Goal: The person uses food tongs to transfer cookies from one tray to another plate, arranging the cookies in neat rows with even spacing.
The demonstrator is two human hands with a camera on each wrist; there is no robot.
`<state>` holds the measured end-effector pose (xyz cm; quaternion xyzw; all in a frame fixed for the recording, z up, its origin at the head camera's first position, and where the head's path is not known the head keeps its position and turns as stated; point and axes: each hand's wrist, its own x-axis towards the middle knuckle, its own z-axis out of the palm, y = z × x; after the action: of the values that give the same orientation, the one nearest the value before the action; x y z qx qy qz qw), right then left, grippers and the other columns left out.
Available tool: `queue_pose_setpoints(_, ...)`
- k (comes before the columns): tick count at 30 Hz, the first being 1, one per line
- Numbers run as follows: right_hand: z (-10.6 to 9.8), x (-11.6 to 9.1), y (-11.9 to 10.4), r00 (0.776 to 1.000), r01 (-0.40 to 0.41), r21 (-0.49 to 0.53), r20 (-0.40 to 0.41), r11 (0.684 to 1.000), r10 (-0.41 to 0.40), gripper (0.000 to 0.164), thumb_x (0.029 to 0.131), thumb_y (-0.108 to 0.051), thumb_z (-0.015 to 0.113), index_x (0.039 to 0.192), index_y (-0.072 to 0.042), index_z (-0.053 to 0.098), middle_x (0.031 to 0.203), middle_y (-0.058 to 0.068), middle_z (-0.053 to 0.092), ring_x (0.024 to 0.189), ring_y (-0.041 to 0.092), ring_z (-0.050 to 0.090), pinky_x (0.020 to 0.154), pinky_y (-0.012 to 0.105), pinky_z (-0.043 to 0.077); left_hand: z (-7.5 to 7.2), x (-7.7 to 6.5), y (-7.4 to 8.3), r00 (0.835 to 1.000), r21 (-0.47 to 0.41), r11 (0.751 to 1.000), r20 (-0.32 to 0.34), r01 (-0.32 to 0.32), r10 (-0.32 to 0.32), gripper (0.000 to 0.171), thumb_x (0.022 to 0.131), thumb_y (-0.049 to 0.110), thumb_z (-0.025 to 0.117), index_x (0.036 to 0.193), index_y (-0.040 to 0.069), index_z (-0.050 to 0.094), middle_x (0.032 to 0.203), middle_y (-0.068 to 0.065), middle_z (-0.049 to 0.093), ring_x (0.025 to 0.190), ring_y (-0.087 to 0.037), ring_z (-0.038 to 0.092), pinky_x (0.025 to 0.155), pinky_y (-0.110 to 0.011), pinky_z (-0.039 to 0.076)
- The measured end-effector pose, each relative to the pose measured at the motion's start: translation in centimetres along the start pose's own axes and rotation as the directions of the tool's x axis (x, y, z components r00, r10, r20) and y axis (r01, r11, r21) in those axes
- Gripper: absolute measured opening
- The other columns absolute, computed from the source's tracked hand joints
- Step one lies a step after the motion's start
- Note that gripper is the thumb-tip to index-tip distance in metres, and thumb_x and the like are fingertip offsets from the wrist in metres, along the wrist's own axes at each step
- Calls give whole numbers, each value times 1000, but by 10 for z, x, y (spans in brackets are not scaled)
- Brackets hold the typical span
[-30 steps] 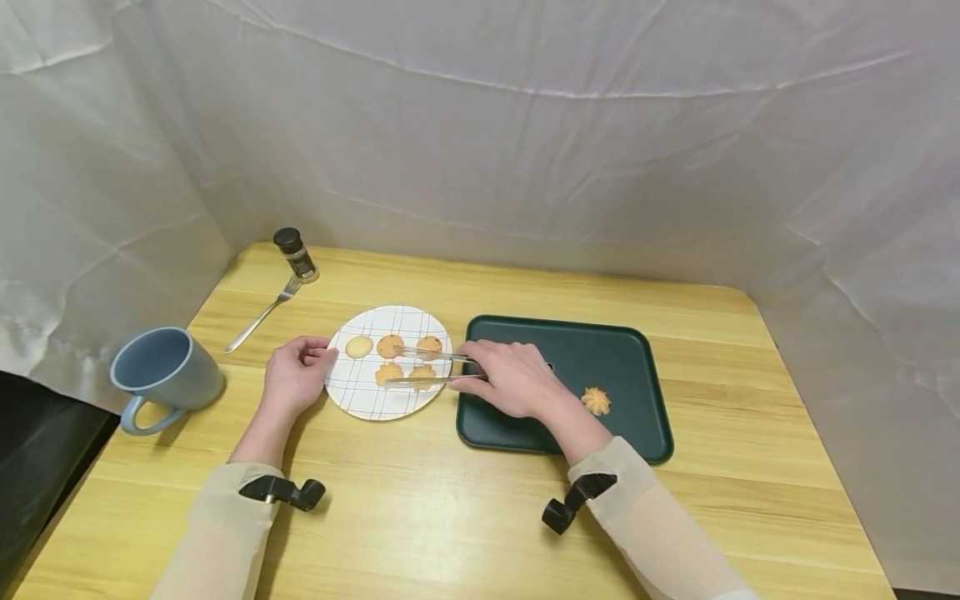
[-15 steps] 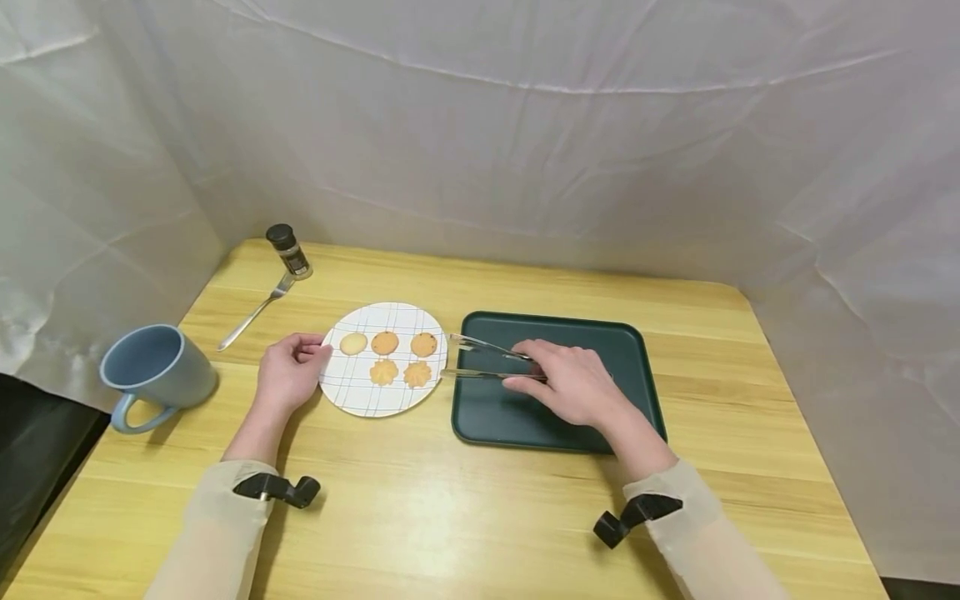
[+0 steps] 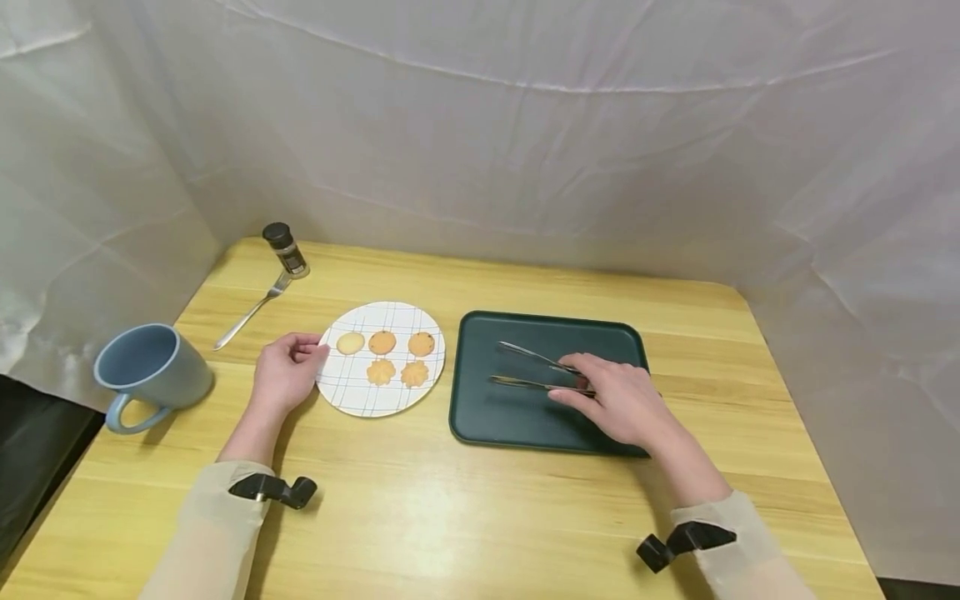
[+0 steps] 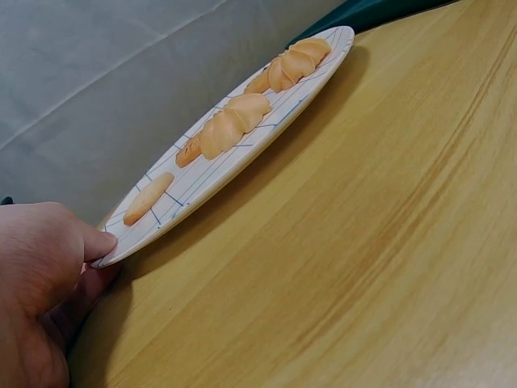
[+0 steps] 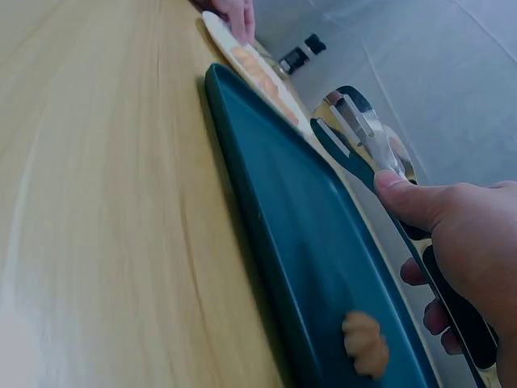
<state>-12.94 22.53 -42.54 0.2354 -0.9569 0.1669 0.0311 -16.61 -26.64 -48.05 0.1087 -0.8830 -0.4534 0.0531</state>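
Observation:
My left hand (image 3: 287,375) pinches the left rim of a round white plate (image 3: 367,402) with a check pattern; the left wrist view has the thumb (image 4: 98,242) on top and fingers below. Several cookies lie on the plate, among them a plain pale oval cookie (image 3: 350,342) and a ridged flower-shaped cookie (image 3: 381,372). My right hand (image 3: 618,402) grips metal tongs (image 3: 525,384) over the dark green tray (image 3: 480,419). The tongs' tips are apart, pointing left, with nothing between them. A flower-shaped cookie (image 5: 365,343) lies on the tray, hidden by the hand in the head view.
Far left stands a blue mug (image 3: 161,371) with its handle toward the front. Behind it are a fork (image 3: 251,313) and a black-capped spice jar (image 3: 287,250). A pale cloth (image 3: 525,167) hangs along the wooden table's back edge.
My right hand has drawn the tongs rightward from over the plate to over the tray, covering its cookie in the head view. The left hand stays at the plate's rim.

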Motion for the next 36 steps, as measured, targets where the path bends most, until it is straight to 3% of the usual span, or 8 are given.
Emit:
queue_pose_setpoints(7,-6,-17,17,999,-34,-5,-1,999,34,56,99,-63,65,132,-18,69,92,-13,67,74,8,59,65,36,49,-1,-1,3,1000,-9,1000,-15,-5,5,31,104,21,67,124,-3,71,104,-16,68,89,-21,61,72,-20,47)
queue_pose_setpoints(15,-13,-36,34,998,-66,-22,10,998,66,52,97,-59,70,130,-19,68,79,-13,53,62,9,47,57,32,38,1,-2,5,1000,-16,1000,-5,-9,9,32,104,22,67,124,-3,71,105,-16,69,90,-21,60,72,-20,47)
queue_pose_setpoints(21,-18,-51,47,995,-95,-16,24,995,95,52,100,-59,67,131,-17,68,77,-12,51,62,9,46,60,32,38,1,-3,5,1000,-10,1000,-2,4,-4,33,104,24,67,124,-2,71,105,-15,68,90,-21,60,73,-21,46)
queue_pose_setpoints(36,-23,-80,70,978,-197,-71,60,978,201,57,100,-64,63,134,-19,67,95,-8,68,80,14,60,69,43,50,0,-3,4,1000,-6,1000,-4,13,-13,33,104,23,66,124,-2,70,104,-14,67,91,-22,59,73,-22,46)
